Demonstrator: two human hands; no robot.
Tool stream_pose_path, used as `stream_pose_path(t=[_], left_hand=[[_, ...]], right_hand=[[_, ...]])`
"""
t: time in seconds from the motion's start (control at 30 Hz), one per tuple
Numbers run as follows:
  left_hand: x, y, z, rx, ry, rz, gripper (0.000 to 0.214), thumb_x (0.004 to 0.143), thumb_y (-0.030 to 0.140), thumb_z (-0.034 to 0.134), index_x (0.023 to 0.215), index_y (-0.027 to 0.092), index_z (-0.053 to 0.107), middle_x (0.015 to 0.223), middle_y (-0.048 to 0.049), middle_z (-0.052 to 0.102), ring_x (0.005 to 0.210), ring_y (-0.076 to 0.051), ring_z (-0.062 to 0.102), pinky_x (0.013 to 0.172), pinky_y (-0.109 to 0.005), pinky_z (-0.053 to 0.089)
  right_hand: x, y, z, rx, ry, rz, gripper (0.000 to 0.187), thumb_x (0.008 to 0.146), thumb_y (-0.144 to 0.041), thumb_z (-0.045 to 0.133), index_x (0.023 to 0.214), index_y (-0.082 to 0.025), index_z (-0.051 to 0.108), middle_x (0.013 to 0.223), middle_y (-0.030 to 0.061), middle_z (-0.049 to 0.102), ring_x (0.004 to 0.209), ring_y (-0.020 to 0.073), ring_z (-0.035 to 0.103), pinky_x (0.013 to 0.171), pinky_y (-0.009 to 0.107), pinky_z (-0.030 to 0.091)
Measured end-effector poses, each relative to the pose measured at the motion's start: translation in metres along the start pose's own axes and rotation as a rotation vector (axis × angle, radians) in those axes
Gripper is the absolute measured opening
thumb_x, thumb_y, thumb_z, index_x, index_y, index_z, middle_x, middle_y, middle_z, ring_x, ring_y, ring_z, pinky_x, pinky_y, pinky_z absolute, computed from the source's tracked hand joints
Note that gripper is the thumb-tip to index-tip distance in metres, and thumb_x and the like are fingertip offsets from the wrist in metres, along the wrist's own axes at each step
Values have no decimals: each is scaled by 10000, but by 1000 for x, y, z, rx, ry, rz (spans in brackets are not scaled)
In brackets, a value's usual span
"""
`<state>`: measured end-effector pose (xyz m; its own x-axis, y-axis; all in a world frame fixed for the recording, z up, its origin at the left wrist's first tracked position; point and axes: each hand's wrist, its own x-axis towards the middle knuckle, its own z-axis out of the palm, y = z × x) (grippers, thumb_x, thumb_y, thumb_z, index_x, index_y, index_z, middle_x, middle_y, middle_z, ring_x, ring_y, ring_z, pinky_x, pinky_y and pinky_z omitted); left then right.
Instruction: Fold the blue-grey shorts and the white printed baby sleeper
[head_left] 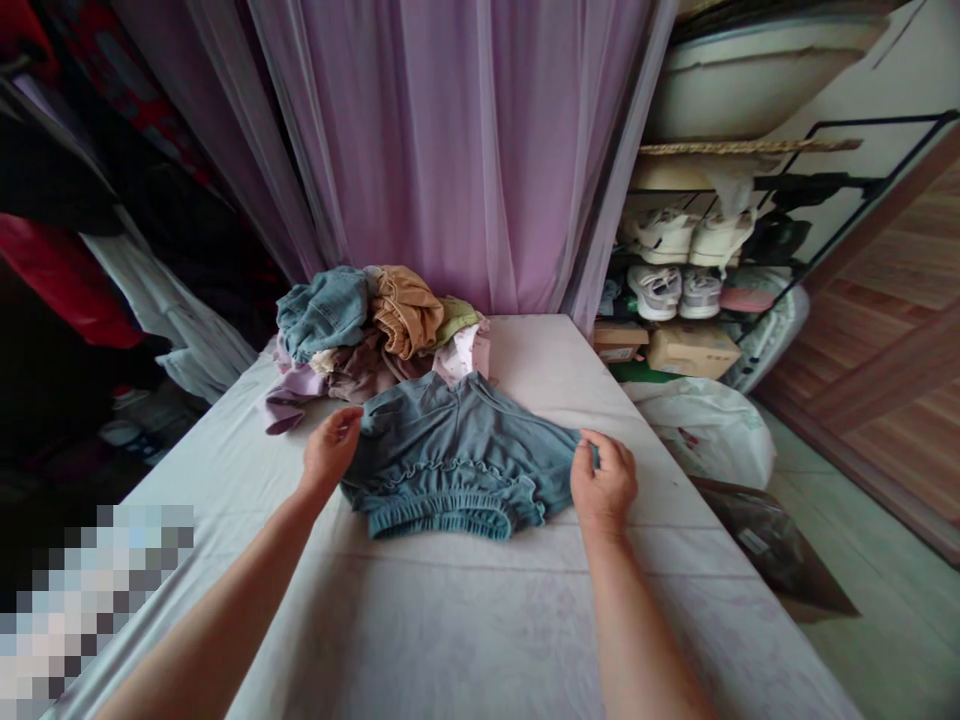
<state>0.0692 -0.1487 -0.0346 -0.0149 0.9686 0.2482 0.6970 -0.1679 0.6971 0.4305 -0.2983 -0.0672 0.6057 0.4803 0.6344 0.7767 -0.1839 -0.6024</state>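
In the middle of the frame, the blue-grey shorts (457, 430) lie on the counter (450, 620), the left hand (331, 446) and right hand (606, 480) pinching opposite edges, well apart. Uneven pulling could skew them or raise creases — and the far edge, against the clothes pile (409, 305), might snag.

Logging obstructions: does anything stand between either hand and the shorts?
Nothing visible does. The right hand pinches one side of the shorts; the left hand is at the opposite side. The clothes pile lies beyond them, not between.
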Motion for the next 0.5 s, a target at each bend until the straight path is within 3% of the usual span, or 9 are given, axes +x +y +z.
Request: stream_pose_path(t=[0.1, 0.2, 0.27, 0.4, 0.47, 0.5], left_hand=[[-6, -31, -28, 246, -14, -60, 397, 836, 413, 497, 1110, 204, 696, 1098, -89, 729, 941, -252, 680, 866, -349, 513], [-13, -44, -39, 343, -101, -45, 420, 875, 465, 448, 1093, 207, 699, 1157, -92, 715, 1050, -264, 652, 928, -348, 483], [-18, -43, -39, 374, -141, -12, 414, 893, 488, 426, 1050, 227, 706, 1188, -74, 706, 1130, -256, 620, 975, -336, 451], [-26, -30, -34, 417, -155, -44, 381, 881, 511, 479, 984, 225, 709, 1275, -84, 655, 1222, -274, 556, 1023, -379, 405], [-29, -24, -31, 425, -143, -75, 339, 855, 501, 542, 959, 222, 704, 1313, -90, 627, 1256, -295, 519, 1035, -424, 380], [-30, -21, -30, 425, -133, -82, 309, 843, 481, 569, 949, 222, 699, 1318, -90, 622, 1264, -300, 507, 1039, -440, 368]], right_hand=[[-2, -16, 3, 50, -31, -76, 300, 892, -336, 420, 891, -183, 678, 867, 114, 703, 849, 227, 618, 830, 352, 461], [-13, -46, 5, 124, -112, -232, 273, 908, -307, 442, 912, -179, 683, 828, 94, 706, 802, 209, 622, 783, 325, 462], [-29, -75, 6, 185, -222, -373, 236, 917, -274, 457, 914, -192, 678, 804, 70, 702, 776, 194, 622, 756, 306, 458], [-76, -133, 5, 315, -573, -668, 130, 914, -271, 511, 897, -263, 640, 825, 19, 694, 791, 195, 620, 753, 320, 461], [-96, -151, 7, 332, -694, -739, 109, 876, -327, 592, 969, -279, 624, 944, 22, 701, 869, 221, 617, 782, 356, 462], [-104, -157, 9, 322, -725, -743, 184, 848, -363, 635, 1012, -280, 616, 1004, 31, 696, 907, 237, 611, 798, 375, 458]])
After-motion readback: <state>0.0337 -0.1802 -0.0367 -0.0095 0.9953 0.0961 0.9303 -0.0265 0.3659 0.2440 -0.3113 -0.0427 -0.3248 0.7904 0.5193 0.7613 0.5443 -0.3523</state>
